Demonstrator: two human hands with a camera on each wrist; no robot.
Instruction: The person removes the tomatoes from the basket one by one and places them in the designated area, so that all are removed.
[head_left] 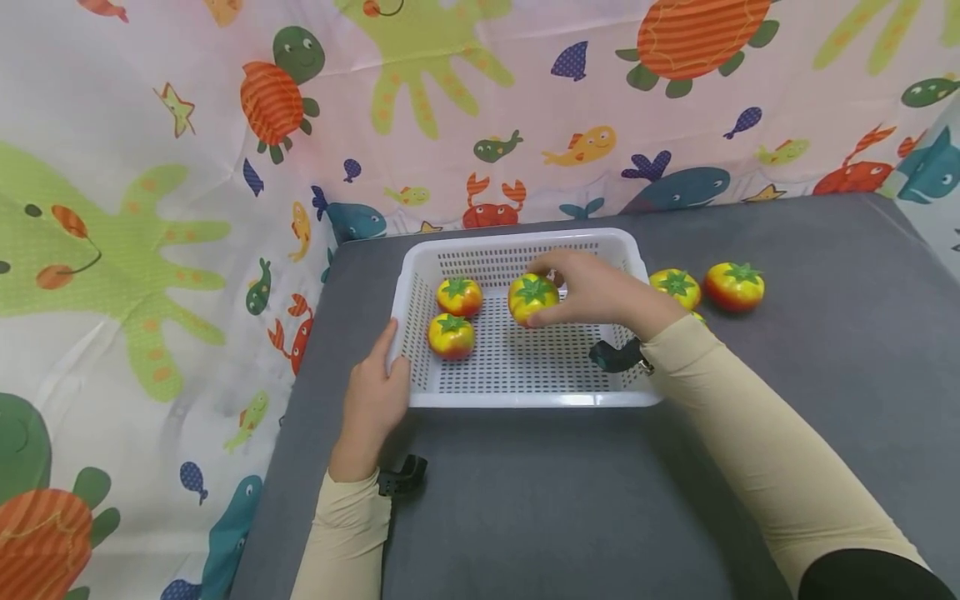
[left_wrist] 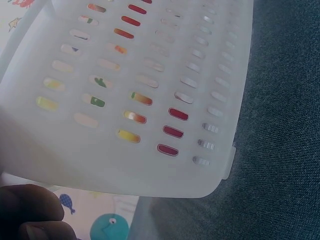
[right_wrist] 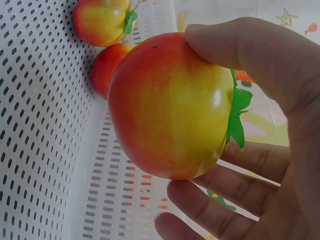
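The left hand (head_left: 375,402) touches the basket (head_left: 525,400) (whether it grips, I cannot tell); just right of it sit two toy tomatoes (head_left: 452,342). The right hand (head_left: 592,292) grips the third tomato (head_left: 528,305) over the basket, probably mid-placing, which calls for lowering and release. Spare fruit (head_left: 733,292) lies right of it.

white slotted basket (left_wrist: 100,155) | fingers (left_wrist: 30,205) by its edge, lower left | grey cloth (left_wrist: 285,125) right

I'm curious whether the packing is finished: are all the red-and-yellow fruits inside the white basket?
No: in the head view, a red-and-yellow fruit rests on the gray surface, to the right of the white basket.
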